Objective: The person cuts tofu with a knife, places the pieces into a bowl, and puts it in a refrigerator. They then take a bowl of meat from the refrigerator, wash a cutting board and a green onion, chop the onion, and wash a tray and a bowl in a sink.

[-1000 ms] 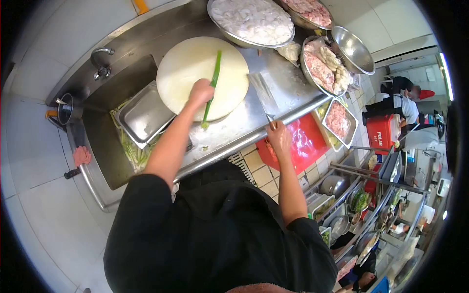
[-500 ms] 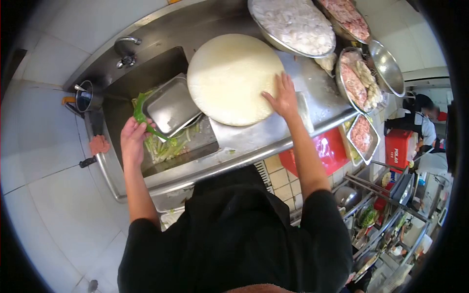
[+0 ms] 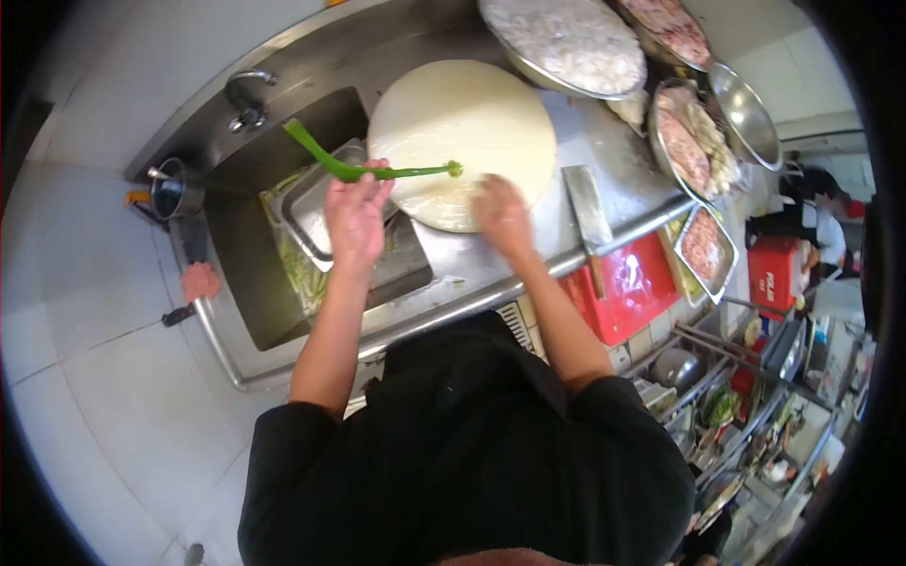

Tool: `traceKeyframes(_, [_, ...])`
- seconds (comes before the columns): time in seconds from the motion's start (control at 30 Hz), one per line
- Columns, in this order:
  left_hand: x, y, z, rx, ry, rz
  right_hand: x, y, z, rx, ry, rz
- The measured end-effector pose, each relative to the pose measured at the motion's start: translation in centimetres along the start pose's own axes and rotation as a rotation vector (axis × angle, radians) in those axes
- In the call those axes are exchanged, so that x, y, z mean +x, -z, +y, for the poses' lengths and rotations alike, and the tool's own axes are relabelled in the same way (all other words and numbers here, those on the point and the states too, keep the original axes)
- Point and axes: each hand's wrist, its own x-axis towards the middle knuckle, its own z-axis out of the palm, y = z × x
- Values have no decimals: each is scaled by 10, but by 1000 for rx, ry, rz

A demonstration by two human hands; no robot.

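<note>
My left hand (image 3: 359, 217) is closed around a long green vegetable stalk (image 3: 344, 170), held level above the sink's right side and the left part of the round white cutting board (image 3: 453, 113). The stalk bends upward at its left end and has a pale green tip at its right end. Over the board's front edge is my right hand (image 3: 503, 217), blurred, so its fingers are hard to read. A cleaver (image 3: 587, 209) lies on the steel counter to the right of the board, its wooden handle jutting over the front rail.
In the sink (image 3: 231, 236) are a steel pan (image 3: 307, 212) and pale green trimmings (image 3: 302, 274). Bowls of white pieces (image 3: 571, 42) and raw meat (image 3: 684, 151) stand at the right. A red tray (image 3: 632, 292) sits below the counter. Co-workers (image 3: 816, 212) are at far right.
My left hand has lifted the green stalk from the sink and moved right toward the board. My right hand has slid left and nearer me, uncovering the cleaver.
</note>
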Motion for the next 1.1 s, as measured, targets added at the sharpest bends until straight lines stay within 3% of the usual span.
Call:
traceKeyframes(0.1, [5,4,-84,-35,124,100,-46,112,85,-499,-133,196])
traceKeyframes(0.13, [6,11,-104,-37,144,146,-61,136,93,-598,-318,89])
traceKeyframes(0.23, [1,11,-121,56,136,171,-99,140,120,-518,-461,60])
traceKeyframes(0.27, [1,11,-121,100,144,208,-105,137,133,-378,-538,-35])
traceKeyframes(0.4, [0,10,-114,215,145,231,-84,132,105,-423,-666,-65])
traceKeyframes(0.5, [-3,14,-115,248,155,194,-85,132,99,-284,-706,-109])
traceKeyframes(0.53, [-3,12,-114,249,150,190,-86,139,89,-240,-601,-87])
traceKeyframes(0.73, [-1,21,-120,252,133,176,-55,159,-34,-15,-478,-256])
traceKeyframes(0.87, [-2,18,-119,232,116,162,-29,128,-43,-64,-370,-404])
traceKeyframes(1.0, [-3,24,-109,190,113,177,-18,136,-41,171,-693,-560])
traceKeyframes(1.1, [-11,34,-72,217,110,133,-41,159,-33,254,-747,-349])
